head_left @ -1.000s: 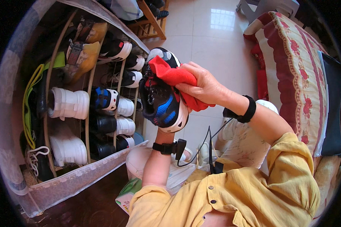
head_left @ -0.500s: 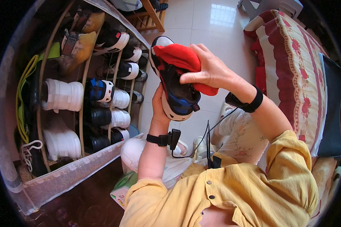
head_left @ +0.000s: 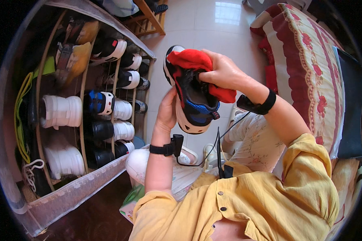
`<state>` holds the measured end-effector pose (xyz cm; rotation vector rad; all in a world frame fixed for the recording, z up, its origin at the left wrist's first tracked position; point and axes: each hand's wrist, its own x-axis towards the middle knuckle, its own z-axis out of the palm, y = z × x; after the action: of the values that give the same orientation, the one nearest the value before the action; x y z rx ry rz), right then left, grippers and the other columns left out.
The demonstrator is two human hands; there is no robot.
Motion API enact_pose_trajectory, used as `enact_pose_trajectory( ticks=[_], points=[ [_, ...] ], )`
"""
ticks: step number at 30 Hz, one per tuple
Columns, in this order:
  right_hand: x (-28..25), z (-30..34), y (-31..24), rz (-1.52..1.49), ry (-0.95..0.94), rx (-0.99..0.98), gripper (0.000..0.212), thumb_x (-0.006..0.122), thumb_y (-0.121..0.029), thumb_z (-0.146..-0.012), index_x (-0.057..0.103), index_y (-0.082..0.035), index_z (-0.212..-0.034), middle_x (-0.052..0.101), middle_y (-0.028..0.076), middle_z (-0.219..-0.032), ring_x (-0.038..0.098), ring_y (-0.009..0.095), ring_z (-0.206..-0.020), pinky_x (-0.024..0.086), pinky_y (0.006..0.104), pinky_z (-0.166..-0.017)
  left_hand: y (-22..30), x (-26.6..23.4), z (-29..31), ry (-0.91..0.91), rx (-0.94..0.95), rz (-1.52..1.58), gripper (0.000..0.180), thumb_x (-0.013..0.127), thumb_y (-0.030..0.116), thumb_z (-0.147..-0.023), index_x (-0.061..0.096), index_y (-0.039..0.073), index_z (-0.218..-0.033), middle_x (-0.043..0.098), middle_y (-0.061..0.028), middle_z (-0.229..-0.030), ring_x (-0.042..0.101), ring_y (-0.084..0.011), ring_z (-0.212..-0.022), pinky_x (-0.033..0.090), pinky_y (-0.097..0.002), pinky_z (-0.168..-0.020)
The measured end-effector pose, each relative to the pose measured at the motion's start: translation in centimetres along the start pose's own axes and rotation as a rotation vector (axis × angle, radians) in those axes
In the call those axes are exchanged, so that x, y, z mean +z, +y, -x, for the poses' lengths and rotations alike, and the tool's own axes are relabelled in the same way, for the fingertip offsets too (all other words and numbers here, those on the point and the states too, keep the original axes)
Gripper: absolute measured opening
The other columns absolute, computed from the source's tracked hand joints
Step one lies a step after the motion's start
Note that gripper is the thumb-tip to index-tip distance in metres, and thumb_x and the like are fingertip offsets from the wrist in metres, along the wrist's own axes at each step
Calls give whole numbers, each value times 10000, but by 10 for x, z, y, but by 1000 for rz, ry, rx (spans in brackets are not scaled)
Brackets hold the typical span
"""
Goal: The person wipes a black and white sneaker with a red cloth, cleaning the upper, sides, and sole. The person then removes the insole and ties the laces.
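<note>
A black, blue and white sneaker point(head_left: 197, 118) is held up in front of me, toe pointing away and its opening facing up. My left hand point(head_left: 167, 110) grips it from below along its left side, the fingers hidden under the sole. In my right hand point(head_left: 223, 72) is a red cloth point(head_left: 191, 60), pressed over the laces and tongue. My right thumb reaches toward the shoe's dark opening. Part of the cloth hangs out beneath the hand on the shoe's right side.
At left stands a shoe rack point(head_left: 84, 120) with several rows of shoes, among them white sneakers point(head_left: 62, 111) and a blue-black one. A wooden stool point(head_left: 149, 18) is at the far end. On the right is a flowered cloth cover point(head_left: 303, 72) with a black flat case point(head_left: 350, 112).
The sneaker has come slightly nearer and to the right, its opening more visible. My right hand with the cloth has slid a little along its upper. The view has shifted slightly.
</note>
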<state>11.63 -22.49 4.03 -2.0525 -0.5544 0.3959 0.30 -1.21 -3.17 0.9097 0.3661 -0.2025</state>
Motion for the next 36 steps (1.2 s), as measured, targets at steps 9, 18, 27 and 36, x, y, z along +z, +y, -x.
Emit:
enact_pose_trajectory(
  ticks=[9, 18, 27, 36],
  points=[
    [21, -3, -12, 478, 231, -98, 488, 741, -243, -772, 576, -130, -1218, 616, 164, -1121, 667, 408, -971, 557, 501, -810, 4, 70, 30, -20, 683, -1019, 191, 575, 34, -940, 659, -48, -1090, 665, -223, -1126, 654, -352, -1048, 509, -382, -947],
    [45, 5, -36, 599, 310, -279, 587, 796, -236, -722, 571, -174, -1261, 586, 102, -1185, 656, 324, -1021, 579, 449, -777, 0, 60, 5, -128, 204, -243, 578, 540, -20, -798, 494, 34, -1371, 566, -105, -1340, 535, -261, -1279, 369, -371, -1124],
    [20, 2, -17, 371, 148, -347, 465, 779, -266, -799, 608, -181, -1223, 593, 117, -1201, 648, 375, -1029, 565, 480, -803, 5, 43, -6, 100, 101, 480, 471, 554, 352, -983, 562, 97, -1380, 602, -82, -1370, 517, -248, -1327, 359, -424, -1157],
    [10, -37, -2, 616, 551, -499, 419, 785, -327, -787, 650, -193, -1161, 607, 89, -1150, 617, 325, -1101, 549, 454, -820, -4, 45, -5, -25, 9, 389, 521, 505, 470, -1035, 591, 79, -1368, 657, -103, -1337, 631, -284, -1191, 475, -428, -1062]
  ],
)
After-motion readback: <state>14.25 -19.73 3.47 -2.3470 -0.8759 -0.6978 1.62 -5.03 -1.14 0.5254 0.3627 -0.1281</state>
